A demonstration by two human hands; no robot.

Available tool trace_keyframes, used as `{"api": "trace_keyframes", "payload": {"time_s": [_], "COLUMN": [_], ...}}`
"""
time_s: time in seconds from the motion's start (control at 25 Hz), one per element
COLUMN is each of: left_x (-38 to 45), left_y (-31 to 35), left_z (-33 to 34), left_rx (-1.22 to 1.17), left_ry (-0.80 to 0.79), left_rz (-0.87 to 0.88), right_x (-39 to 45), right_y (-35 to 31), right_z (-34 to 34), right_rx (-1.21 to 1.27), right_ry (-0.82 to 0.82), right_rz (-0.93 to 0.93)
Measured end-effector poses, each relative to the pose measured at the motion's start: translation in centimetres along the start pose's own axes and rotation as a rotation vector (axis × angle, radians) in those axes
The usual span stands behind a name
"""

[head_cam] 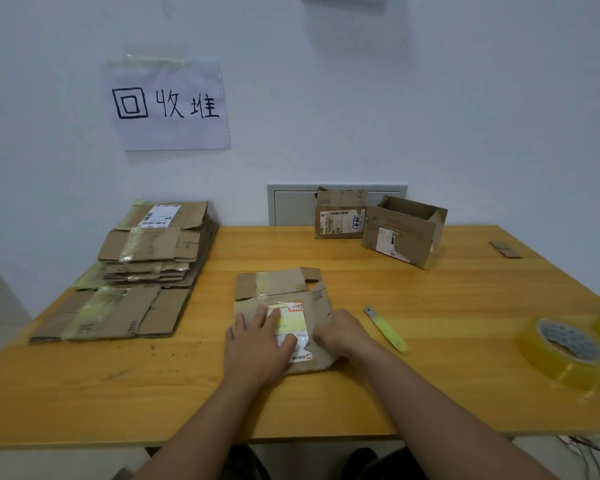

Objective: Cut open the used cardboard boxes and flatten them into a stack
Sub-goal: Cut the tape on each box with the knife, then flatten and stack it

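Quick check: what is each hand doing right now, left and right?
Left hand: open, pressing flat on the flattened cardboard box.
Right hand: fingers curled at the box's right edge; grip cannot be told.

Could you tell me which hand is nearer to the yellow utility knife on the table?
Right. The right hand rests just left of the knife; the left hand presses the flattened box farther left.

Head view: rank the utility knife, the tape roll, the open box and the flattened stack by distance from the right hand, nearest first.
From the right hand:
1. Utility knife, just to its right on the table.
2. Open box, beyond it at the back right; tape roll, far right near the table edge. These two are too close to call.
3. Flattened stack, across the table at the back left.
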State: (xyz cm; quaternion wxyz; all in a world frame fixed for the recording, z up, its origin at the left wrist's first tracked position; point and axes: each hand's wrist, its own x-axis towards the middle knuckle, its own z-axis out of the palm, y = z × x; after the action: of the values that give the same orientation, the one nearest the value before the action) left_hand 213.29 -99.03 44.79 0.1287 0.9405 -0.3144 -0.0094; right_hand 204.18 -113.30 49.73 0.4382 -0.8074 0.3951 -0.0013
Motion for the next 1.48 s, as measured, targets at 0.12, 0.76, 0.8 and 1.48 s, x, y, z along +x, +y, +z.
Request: {"api": "trace_keyframes", "payload": {"time_s": [0.12, 0.76, 0.8, 1.48], "left_x": [0.1, -0.2, -0.3, 8.5], "left_y": [0.1, -4.1, -4.6, -22.3], "left_z": [0.2, -4.9, -5.1, -14.8], "left_rx": [-0.025, -0.866, -0.797, -0.248], "left_ry": [0.036, 0.243, 0.267, 0.385], "left_rz": [-0.012, -0.094, -0.072, -0.319], "right_x": [-0.2, -1.4, -1.0, 8.0], "right_y": [0.0, -1.0, -1.4, -20.4], "right_z": [0.8, 0.3, 1.2, 14.0], "right_rx": [-0.105, 0.531, 0.528, 0.352], "right_ry": [0.045, 0.118, 0.126, -0.096], "right_rz": [-0.100, -0.464, -0.465, -0.639]}}
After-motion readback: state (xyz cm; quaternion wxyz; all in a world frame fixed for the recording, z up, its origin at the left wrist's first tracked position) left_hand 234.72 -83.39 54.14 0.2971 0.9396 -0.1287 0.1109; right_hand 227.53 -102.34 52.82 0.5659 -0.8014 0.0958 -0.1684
